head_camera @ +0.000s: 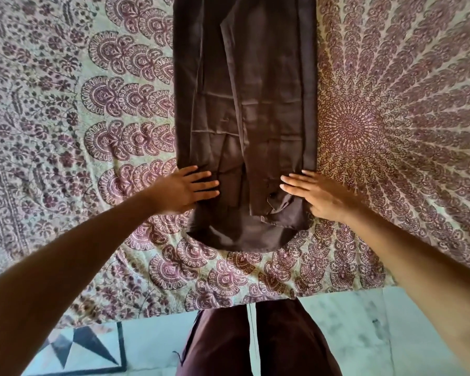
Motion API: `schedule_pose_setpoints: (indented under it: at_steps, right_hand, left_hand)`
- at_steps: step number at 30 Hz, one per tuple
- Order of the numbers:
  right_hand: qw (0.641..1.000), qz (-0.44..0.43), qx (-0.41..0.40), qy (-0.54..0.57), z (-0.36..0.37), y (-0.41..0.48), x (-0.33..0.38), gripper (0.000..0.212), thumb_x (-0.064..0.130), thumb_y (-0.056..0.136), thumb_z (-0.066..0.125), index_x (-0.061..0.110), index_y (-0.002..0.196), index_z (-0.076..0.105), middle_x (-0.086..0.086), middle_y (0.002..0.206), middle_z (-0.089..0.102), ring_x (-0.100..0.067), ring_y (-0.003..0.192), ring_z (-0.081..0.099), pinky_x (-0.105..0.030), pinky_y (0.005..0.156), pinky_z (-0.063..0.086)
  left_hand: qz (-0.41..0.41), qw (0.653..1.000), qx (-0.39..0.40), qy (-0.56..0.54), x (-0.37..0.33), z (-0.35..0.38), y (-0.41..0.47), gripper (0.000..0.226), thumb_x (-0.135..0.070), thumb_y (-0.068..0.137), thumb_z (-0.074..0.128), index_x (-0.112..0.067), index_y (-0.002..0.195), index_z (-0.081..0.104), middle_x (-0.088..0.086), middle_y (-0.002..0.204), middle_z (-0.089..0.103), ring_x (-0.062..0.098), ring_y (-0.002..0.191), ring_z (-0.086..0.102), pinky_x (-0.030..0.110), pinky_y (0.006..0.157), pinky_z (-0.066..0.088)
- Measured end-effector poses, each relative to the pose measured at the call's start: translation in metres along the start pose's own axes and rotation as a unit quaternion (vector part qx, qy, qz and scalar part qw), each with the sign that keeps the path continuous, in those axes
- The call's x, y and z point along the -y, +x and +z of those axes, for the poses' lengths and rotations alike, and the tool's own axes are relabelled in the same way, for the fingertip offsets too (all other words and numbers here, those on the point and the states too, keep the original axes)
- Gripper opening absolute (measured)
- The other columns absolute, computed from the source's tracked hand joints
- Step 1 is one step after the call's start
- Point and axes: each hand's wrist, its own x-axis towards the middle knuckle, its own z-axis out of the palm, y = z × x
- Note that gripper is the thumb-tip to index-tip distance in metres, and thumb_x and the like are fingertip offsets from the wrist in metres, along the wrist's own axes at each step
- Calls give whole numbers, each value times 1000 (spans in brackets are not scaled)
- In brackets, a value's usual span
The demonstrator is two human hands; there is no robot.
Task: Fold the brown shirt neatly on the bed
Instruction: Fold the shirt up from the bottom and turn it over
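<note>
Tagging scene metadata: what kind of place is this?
Probably a home bedroom: a maroon-and-cream mandala-print bedsheet, a dark brown shirt laid lengthwise on it, and pale marble-like floor at the bed's edge.

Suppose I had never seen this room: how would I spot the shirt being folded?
Look at the bed, covered by a pale sheet printed in maroon swirls. Down its middle lies the brown shirt, folded into a long narrow strip, with the left hand and right hand flat on its near end. It is the only plain, dark cloth on that busy print.
</note>
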Motion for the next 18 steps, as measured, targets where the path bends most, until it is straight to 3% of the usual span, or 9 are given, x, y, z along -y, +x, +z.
schedule_pose_setpoints:
  at_steps: [2,4,6,8,10,12,14,16,18]
  right_hand:
    - [982,86,-110,124,-6,2,9,64,-8,74,61,16,132,50,-2,136,51,-11,119,54,-23,108,31]
    - [900,234,-192,314,-24,9,20,43,-4,85,55,13,125,57,-4,114,65,7,84,64,-8,76,48]
    - [809,288,-269,436,-41,22,23,32,1,91,50,17,117,62,4,96,69,-2,73,62,-11,62,44]
    - [747,282,-336,499,-59,41,17,29,7,89,49,27,102,65,19,83,67,-4,74,61,-16,64,45]
    - [697,306,-381,525,-77,65,2,16,17,86,47,18,94,62,7,79,66,-5,72,57,-22,67,45]
    - [671,341,-411,514,-94,88,-16,17,25,89,47,13,87,59,-11,70,56,-5,64,50,-23,62,38]
    - [675,366,-423,481,-109,113,-42,21,24,95,47,17,77,55,-5,61,46,4,51,40,-13,50,29]
    - [689,406,-394,454,-117,137,-69,24,25,97,46,8,94,63,-11,77,57,-6,69,51,-12,52,31]
    - [682,427,-374,461,-117,155,-94,35,28,96,47,4,119,58,-17,108,62,-21,99,56,-16,70,35]
  left_hand:
    - [-113,974,-36,-193,-7,-9,2,49,-26,82,37,-27,127,55,-1,131,58,22,126,50,43,108,32]
    - [-241,859,-74,-445,-6,-26,7,45,-20,82,45,-45,115,60,-5,119,64,18,119,55,32,107,37]
    - [-313,741,-135,-579,5,-49,12,38,-27,76,55,-59,93,64,-15,97,70,10,100,64,20,90,48]
    - [-344,646,-213,-648,23,-69,21,20,-33,73,65,-47,87,70,-15,81,70,5,81,64,18,72,51]
    - [-397,584,-282,-650,47,-81,36,13,-18,89,57,-26,90,68,-12,72,69,3,69,63,17,62,52]
    - [-458,544,-328,-622,75,-81,52,12,-13,94,50,-18,96,61,-14,79,70,2,76,64,21,71,53]
    - [-499,534,-352,-585,107,-75,68,24,-32,88,53,-22,109,60,0,100,68,19,96,62,35,88,51]
    - [-538,537,-346,-550,137,-62,82,39,-45,81,49,-26,112,59,12,109,65,32,103,60,47,91,50]
    - [-586,559,-312,-497,157,-53,95,46,-48,83,43,-18,114,58,19,108,64,36,101,60,50,89,49]
